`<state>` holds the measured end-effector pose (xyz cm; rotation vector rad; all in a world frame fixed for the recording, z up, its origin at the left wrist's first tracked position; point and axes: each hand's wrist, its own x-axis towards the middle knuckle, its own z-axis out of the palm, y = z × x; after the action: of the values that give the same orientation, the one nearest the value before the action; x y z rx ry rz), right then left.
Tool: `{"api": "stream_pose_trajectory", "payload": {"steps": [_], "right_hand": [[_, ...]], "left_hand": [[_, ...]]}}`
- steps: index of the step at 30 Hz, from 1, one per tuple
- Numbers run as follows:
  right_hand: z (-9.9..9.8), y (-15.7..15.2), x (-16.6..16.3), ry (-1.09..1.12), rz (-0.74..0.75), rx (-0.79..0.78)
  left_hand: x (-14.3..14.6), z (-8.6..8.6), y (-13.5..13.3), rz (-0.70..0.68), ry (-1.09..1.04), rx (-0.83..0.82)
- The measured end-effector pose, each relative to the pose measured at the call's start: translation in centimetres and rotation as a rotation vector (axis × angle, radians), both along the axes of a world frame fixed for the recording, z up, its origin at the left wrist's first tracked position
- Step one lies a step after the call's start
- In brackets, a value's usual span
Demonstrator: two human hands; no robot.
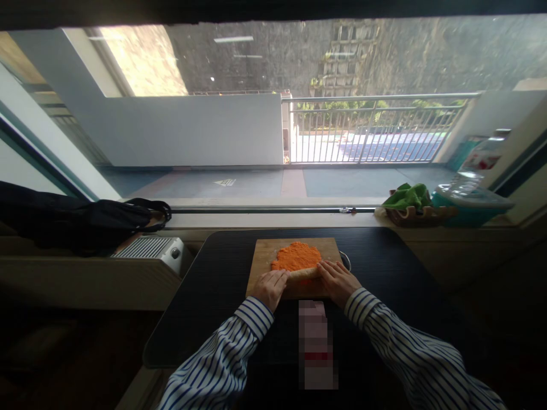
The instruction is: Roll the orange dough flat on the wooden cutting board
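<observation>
A wooden board (262, 253) lies on a dark table (384, 267). On the board is a flat patch of orange dough (296, 255). At its near edge lies a pale wooden rolling pin (303, 274), running left to right. My left hand (269, 287) rests on the pin's left end with its fingers curled over it. My right hand (337, 280) presses on the right end the same way. Both sleeves are white with blue stripes.
A black bag (85, 219) and a white heater (154, 250) sit to the left. On the window sill at the right are a basket with a green cloth (408, 196) and a plastic bottle (478, 162). A metal ring (345, 261) shows at the board's right edge.
</observation>
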<state>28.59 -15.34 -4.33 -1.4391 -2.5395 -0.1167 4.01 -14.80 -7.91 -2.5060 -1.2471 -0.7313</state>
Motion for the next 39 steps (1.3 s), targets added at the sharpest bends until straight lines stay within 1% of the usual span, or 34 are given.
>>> {"api": "stream_pose_trajectory", "payload": {"steps": [3,8,12,15,18,21,24,27,31,34,39], "right_hand": [[0.2,0.0,0.4,-0.004,0.035,0.030],[1.0,0.4,0.6,0.013,0.068,0.016],[1.1,0.7,0.7,0.028,0.054,-0.015],[1.3,0.9,0.5,0.035,0.092,-0.011],[1.8,1.1,0.0,0.062,0.129,0.015],[2.2,1.4,-0.6,0.096,0.133,0.032],[2.2,1.9,-1.0,0.103,0.119,0.021],[1.6,2.4,-1.3,0.118,0.103,0.001],[0.5,2.8,-1.6,0.150,0.100,-0.018],[-0.1,2.9,-1.6,0.158,0.093,-0.034],[0.0,2.9,-1.3,0.148,0.091,-0.072]], "left_hand": [[0.0,0.2,0.1,0.010,0.003,0.010],[0.0,1.6,-0.1,0.006,0.047,-0.020],[-0.4,3.0,-0.4,-0.058,0.089,0.005],[-1.0,3.8,-0.3,-0.089,0.087,0.011],[-1.6,4.4,0.1,-0.050,0.061,-0.019],[-2.3,4.9,0.9,0.040,0.038,-0.085],[-2.8,5.2,1.7,0.150,-0.003,-0.124],[-3.0,5.3,2.2,0.203,-0.029,-0.149],[-3.1,5.2,2.6,0.218,-0.013,-0.202],[-3.2,4.9,2.7,0.193,0.011,-0.235],[-3.5,4.4,2.9,0.164,0.047,-0.244]]}}
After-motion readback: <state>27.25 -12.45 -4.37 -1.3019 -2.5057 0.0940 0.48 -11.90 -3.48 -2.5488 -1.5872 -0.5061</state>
